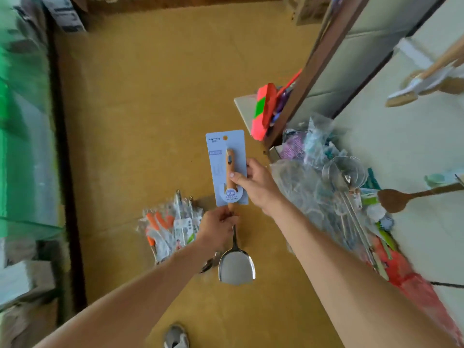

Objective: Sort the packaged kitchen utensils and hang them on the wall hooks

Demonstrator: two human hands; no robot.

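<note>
Left hand grips spatula neck — right hand pinches card.

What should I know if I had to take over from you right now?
Left grip holds the steel spatula by its neck; right grip pinches its blue card and wooden handle.
On the floor lie small packaged utensils; a bagged pile sits by the wall.
A wooden spoon seems hung there already.
Left: hang this spatula, sort and hang the rest.
</note>
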